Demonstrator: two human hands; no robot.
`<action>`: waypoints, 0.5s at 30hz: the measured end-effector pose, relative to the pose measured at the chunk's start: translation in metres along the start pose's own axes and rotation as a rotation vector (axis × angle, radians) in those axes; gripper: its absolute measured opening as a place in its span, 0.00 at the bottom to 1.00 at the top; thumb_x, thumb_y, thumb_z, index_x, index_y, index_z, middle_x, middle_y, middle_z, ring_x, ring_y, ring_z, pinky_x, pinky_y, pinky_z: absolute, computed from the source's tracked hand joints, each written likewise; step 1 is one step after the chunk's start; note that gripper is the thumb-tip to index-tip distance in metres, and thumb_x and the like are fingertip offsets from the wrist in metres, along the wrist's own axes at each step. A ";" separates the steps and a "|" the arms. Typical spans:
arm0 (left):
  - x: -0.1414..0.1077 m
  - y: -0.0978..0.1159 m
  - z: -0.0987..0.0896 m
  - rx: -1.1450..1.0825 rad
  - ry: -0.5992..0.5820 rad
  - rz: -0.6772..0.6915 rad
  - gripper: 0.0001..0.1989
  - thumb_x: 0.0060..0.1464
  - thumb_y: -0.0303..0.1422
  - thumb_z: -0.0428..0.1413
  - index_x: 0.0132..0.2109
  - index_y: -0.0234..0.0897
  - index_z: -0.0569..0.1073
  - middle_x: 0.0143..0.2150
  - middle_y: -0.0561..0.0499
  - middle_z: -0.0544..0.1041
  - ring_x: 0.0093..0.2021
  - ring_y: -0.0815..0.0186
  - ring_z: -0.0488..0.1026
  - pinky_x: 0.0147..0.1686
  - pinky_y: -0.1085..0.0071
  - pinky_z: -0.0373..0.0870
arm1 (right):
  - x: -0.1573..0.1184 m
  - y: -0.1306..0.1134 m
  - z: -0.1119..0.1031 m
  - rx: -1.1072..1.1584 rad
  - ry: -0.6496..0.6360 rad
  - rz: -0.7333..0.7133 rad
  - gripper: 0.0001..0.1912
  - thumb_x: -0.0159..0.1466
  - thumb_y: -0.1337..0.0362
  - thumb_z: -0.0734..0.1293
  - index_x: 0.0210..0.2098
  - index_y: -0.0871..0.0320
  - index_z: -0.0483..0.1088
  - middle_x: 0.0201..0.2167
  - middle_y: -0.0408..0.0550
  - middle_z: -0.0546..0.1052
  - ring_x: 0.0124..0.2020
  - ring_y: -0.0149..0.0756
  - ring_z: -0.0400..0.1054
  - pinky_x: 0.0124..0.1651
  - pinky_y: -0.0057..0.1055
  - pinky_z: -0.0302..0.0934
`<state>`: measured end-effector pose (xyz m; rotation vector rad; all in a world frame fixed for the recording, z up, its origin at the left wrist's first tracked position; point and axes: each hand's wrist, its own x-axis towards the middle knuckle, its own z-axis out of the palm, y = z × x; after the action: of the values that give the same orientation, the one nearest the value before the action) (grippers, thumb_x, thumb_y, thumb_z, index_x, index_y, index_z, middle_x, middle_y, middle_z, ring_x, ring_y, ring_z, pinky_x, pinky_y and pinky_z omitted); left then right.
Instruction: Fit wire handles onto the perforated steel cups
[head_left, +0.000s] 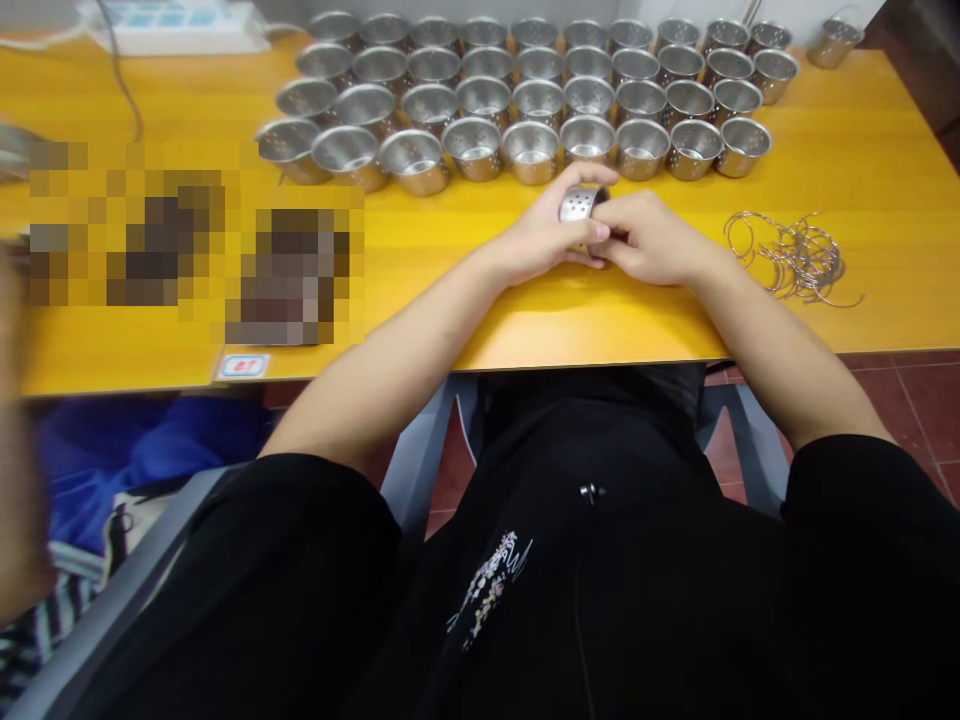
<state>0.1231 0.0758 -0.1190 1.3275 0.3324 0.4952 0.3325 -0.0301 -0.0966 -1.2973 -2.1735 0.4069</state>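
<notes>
Between my two hands is a small perforated metal cup (577,204), tipped on its side above the yellow table. My left hand (544,225) is wrapped round the cup's outside, thumb at the near side. The fingers of my right hand (649,235) reach to the cup's open end and are curled; their tips are hidden, so I cannot tell what they hold. To the right of my right hand lies a tangled heap of thin wire pieces (806,258), curved like handles. Rows of similar metal cups (532,155) stand upright beyond my hands.
A single cup with a wire handle (835,45) stands at the far right corner. A white power strip (176,28) lies at the back left. Blurred-out items (289,275) lie on the table's left part, near a small label (244,366). Another person's arm (19,450) shows at the left edge.
</notes>
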 end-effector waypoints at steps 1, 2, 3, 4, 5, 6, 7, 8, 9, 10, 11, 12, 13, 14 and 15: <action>-0.001 0.001 0.000 -0.001 0.000 -0.001 0.43 0.46 0.34 0.81 0.68 0.50 0.79 0.48 0.56 0.86 0.44 0.63 0.88 0.46 0.65 0.91 | 0.000 -0.001 0.001 -0.006 0.009 0.007 0.16 0.82 0.56 0.75 0.37 0.51 0.74 0.32 0.46 0.79 0.37 0.43 0.69 0.44 0.40 0.65; -0.001 0.001 0.001 -0.002 0.000 -0.001 0.42 0.46 0.34 0.81 0.68 0.50 0.79 0.48 0.56 0.86 0.44 0.63 0.88 0.46 0.65 0.91 | 0.001 -0.002 0.003 -0.009 0.021 0.015 0.17 0.81 0.56 0.75 0.37 0.51 0.73 0.31 0.46 0.78 0.36 0.44 0.68 0.44 0.40 0.65; -0.001 0.001 0.000 -0.004 0.000 0.000 0.42 0.47 0.34 0.81 0.68 0.50 0.79 0.48 0.57 0.85 0.43 0.64 0.87 0.47 0.66 0.90 | 0.001 -0.002 0.004 -0.006 0.033 0.024 0.17 0.81 0.56 0.76 0.36 0.51 0.72 0.30 0.45 0.77 0.36 0.44 0.68 0.44 0.40 0.64; -0.001 0.000 0.000 -0.006 0.001 0.003 0.42 0.47 0.35 0.81 0.68 0.50 0.79 0.48 0.57 0.85 0.43 0.64 0.87 0.47 0.65 0.90 | 0.002 -0.002 0.006 0.002 0.049 0.032 0.18 0.80 0.55 0.76 0.36 0.51 0.72 0.29 0.45 0.76 0.36 0.44 0.67 0.43 0.40 0.64; 0.000 -0.001 -0.002 -0.009 0.003 0.008 0.42 0.47 0.35 0.81 0.68 0.50 0.79 0.48 0.57 0.85 0.43 0.64 0.87 0.47 0.65 0.90 | 0.002 -0.002 0.008 0.018 0.066 0.039 0.18 0.80 0.55 0.76 0.35 0.50 0.71 0.29 0.45 0.75 0.36 0.44 0.66 0.43 0.39 0.63; 0.001 -0.002 -0.003 -0.013 0.004 0.014 0.42 0.47 0.35 0.81 0.68 0.50 0.79 0.48 0.57 0.85 0.43 0.64 0.87 0.46 0.65 0.90 | 0.003 -0.002 0.010 0.039 0.083 0.044 0.18 0.79 0.55 0.77 0.34 0.50 0.71 0.28 0.44 0.74 0.35 0.43 0.65 0.42 0.39 0.62; 0.003 -0.003 -0.004 -0.018 0.005 0.019 0.42 0.46 0.35 0.81 0.68 0.50 0.79 0.48 0.56 0.85 0.43 0.63 0.87 0.46 0.64 0.91 | 0.004 -0.001 0.012 0.064 0.097 0.050 0.18 0.78 0.56 0.77 0.33 0.50 0.72 0.27 0.44 0.73 0.35 0.43 0.64 0.41 0.39 0.61; 0.004 -0.005 -0.006 -0.022 0.006 0.022 0.42 0.44 0.35 0.82 0.67 0.51 0.80 0.48 0.56 0.85 0.43 0.62 0.87 0.46 0.63 0.91 | 0.005 0.001 0.014 0.091 0.110 0.059 0.18 0.76 0.56 0.78 0.32 0.50 0.72 0.27 0.43 0.72 0.34 0.43 0.63 0.40 0.39 0.60; 0.006 -0.006 -0.007 -0.024 0.005 0.024 0.43 0.43 0.34 0.82 0.67 0.51 0.80 0.49 0.55 0.85 0.44 0.61 0.88 0.45 0.62 0.91 | 0.006 0.002 0.015 0.120 0.124 0.070 0.17 0.75 0.57 0.78 0.32 0.50 0.73 0.27 0.43 0.71 0.34 0.42 0.63 0.40 0.39 0.59; 0.007 -0.006 -0.008 -0.024 0.005 0.024 0.43 0.42 0.34 0.82 0.66 0.52 0.80 0.49 0.55 0.86 0.44 0.59 0.88 0.46 0.61 0.92 | 0.006 0.003 0.016 0.148 0.139 0.086 0.17 0.74 0.57 0.79 0.31 0.50 0.73 0.26 0.42 0.71 0.33 0.42 0.62 0.39 0.39 0.59; 0.008 -0.007 -0.009 -0.022 0.005 0.023 0.43 0.42 0.34 0.82 0.66 0.52 0.80 0.50 0.54 0.86 0.45 0.58 0.89 0.46 0.60 0.92 | 0.007 0.004 0.017 0.175 0.154 0.103 0.18 0.74 0.57 0.80 0.31 0.50 0.73 0.26 0.42 0.70 0.33 0.41 0.62 0.38 0.38 0.58; 0.008 -0.007 -0.009 -0.017 0.005 0.023 0.43 0.42 0.34 0.81 0.66 0.52 0.80 0.50 0.54 0.87 0.46 0.58 0.90 0.46 0.60 0.92 | 0.008 0.004 0.017 0.200 0.168 0.119 0.18 0.73 0.56 0.80 0.31 0.50 0.73 0.25 0.41 0.70 0.33 0.41 0.63 0.37 0.38 0.58; 0.007 -0.006 -0.009 -0.011 0.002 0.023 0.43 0.43 0.34 0.81 0.67 0.52 0.80 0.49 0.54 0.87 0.46 0.58 0.90 0.47 0.60 0.92 | 0.008 0.004 0.017 0.224 0.180 0.133 0.19 0.73 0.55 0.81 0.30 0.50 0.73 0.25 0.41 0.70 0.32 0.40 0.63 0.36 0.37 0.58; 0.007 -0.006 -0.009 -0.004 -0.003 0.021 0.43 0.43 0.34 0.81 0.67 0.51 0.79 0.48 0.55 0.87 0.46 0.58 0.90 0.47 0.60 0.92 | 0.008 0.004 0.016 0.250 0.180 0.143 0.20 0.74 0.54 0.82 0.30 0.51 0.74 0.24 0.41 0.71 0.32 0.40 0.64 0.35 0.37 0.58; 0.006 -0.005 -0.008 0.002 -0.009 0.017 0.43 0.44 0.35 0.81 0.68 0.51 0.79 0.47 0.56 0.87 0.45 0.59 0.90 0.47 0.60 0.92 | 0.008 0.004 0.015 0.281 0.168 0.151 0.22 0.74 0.53 0.83 0.30 0.51 0.74 0.24 0.41 0.71 0.31 0.39 0.64 0.34 0.36 0.58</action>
<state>0.1247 0.0845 -0.1254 1.3354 0.3146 0.5034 0.3230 -0.0204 -0.1078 -1.2902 -1.8132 0.6163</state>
